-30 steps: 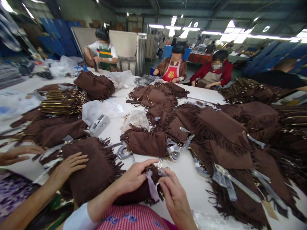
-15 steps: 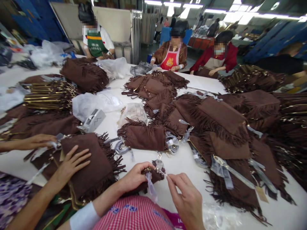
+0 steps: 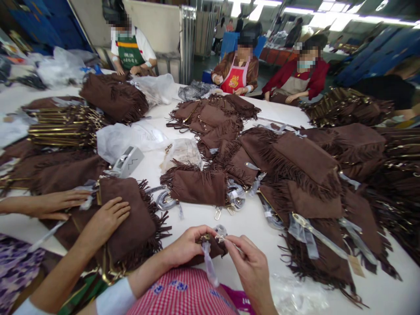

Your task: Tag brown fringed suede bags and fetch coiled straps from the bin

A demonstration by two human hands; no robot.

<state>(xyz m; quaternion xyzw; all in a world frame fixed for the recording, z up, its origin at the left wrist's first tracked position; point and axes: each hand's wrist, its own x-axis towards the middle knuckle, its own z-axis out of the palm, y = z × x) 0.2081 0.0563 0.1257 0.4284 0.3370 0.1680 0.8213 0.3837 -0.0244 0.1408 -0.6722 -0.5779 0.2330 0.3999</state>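
Close to the striped apron, my left hand [image 3: 187,245] is closed on a small dark brown piece [image 3: 215,247] with metal hardware and a wrapped plastic strip [image 3: 209,264] hanging from it. My right hand [image 3: 246,253] pinches at the piece's right end, by the hardware; what lies between its fingertips is too small to make out. Just beyond the hands, a fringed brown bag [image 3: 198,187] lies on the white table [image 3: 193,216], with metal clips and coiled, plastic-wrapped straps at its sides.
At the left, a co-worker's two hands rest on a brown bag [image 3: 127,218]. A grey tape dispenser [image 3: 129,162] stands beyond it. Fringed bags are piled at the right [image 3: 305,162]. Clear plastic [image 3: 297,295] lies at the lower right. Several people sit across the table.
My right hand has moved slightly left, closer to my left hand and the hardware. The co-worker's hands have shifted on the bag at the left.
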